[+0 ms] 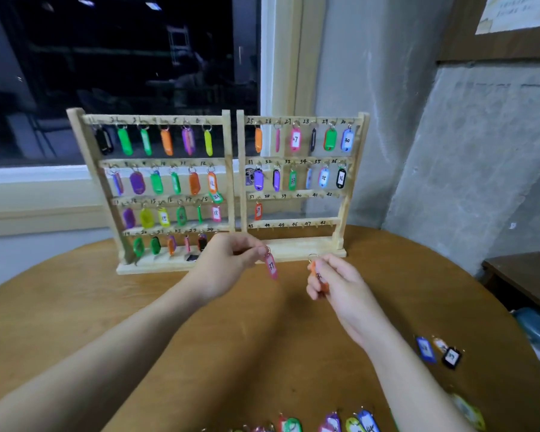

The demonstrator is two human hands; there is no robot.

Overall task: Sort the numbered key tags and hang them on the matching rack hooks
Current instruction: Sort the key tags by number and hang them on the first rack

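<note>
Numbered key tags split three ways: most hung on two pale wooden hook racks [231, 182] upright side by side at far edge of round brown wooden table [106, 307], two in hands, rest loose near table's close and right edges. Left rack rows look about full; right rack full in top two rows, third row holding only one orange tag [258, 211] at first hook, bottom row bare. Remaining work judged to sit on those lower right rows.

Left hand [228, 263] raised in front of rack base, fingertips pinching metal ring of red-pink plastic tag marked 37 [271, 265], tag dangling free so number faces viewer, likely for reading. Right hand [334, 282] just beside, fingers curled round orange plastic tag [320, 280], ring poking up above thumb; number unreadable.

Orange tag on hook 37 seemingly also marked 37, blurred; possible clash.

Loose blue, black and orange tags [440, 352] at right; mixed coloured tags [340, 424] along bottom edge. Dark window and grey wall behind. Nothing blocking path to lower hooks.
</note>
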